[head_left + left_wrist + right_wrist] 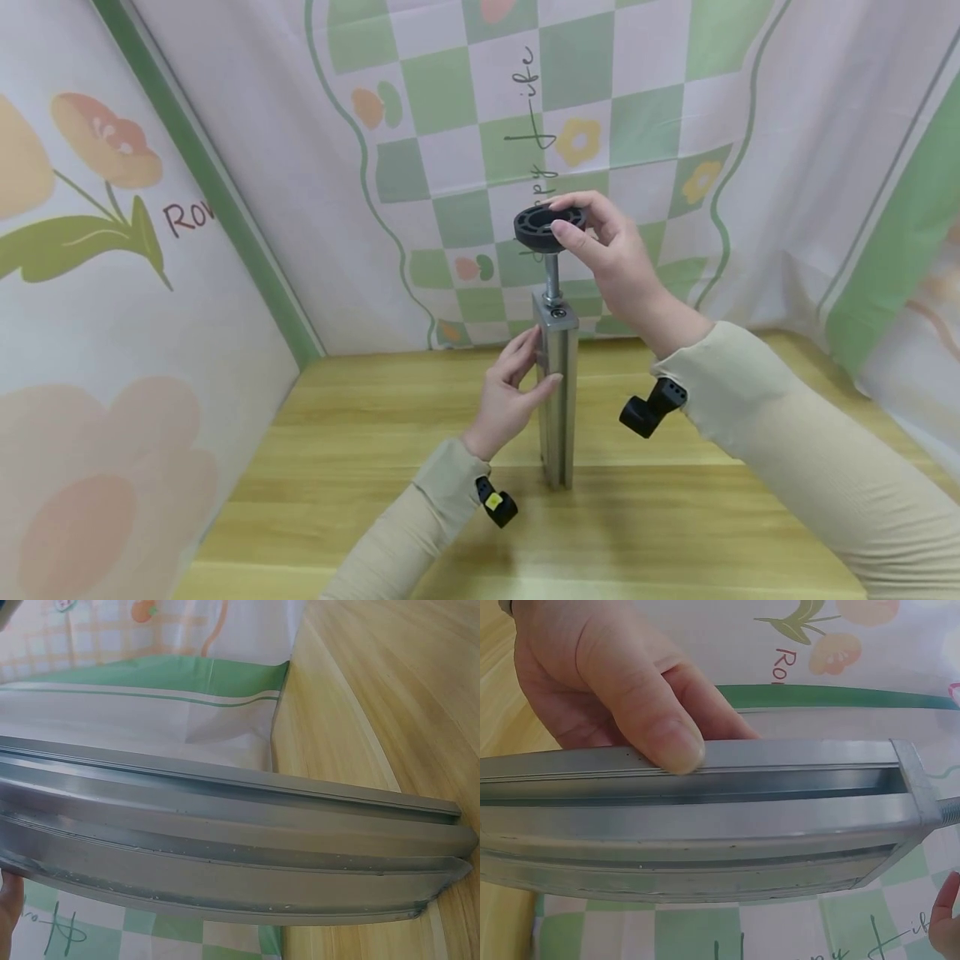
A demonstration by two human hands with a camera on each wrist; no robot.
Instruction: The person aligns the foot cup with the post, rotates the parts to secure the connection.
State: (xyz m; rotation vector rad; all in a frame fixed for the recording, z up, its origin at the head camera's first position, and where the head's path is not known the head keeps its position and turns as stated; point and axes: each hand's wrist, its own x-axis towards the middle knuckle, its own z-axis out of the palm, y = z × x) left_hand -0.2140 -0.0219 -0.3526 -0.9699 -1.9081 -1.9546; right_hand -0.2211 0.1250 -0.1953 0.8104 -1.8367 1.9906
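Note:
An aluminium profile (558,400) with long grooves stands upright, its lower end right at the wooden table. My left hand (510,398) grips its upper half from the left, thumb along the near face and fingers on the far side. On the profile's top is a metal end plate (556,315), from which a threaded rod (552,275) rises. A round black levelling foot (537,235) tops the rod, its ribbed, hollow underside facing up. My right hand (611,250) pinches the foot's rim between thumb and fingers. The right wrist view shows the left thumb (676,746) pressing the profile's edge.
The wooden table (360,433) runs back to a hanging cloth (438,79) with green checks and flowers. Another printed cloth (97,333) closes off the left side. Each sleeve carries a small black camera, the right one (641,414) close beside the profile.

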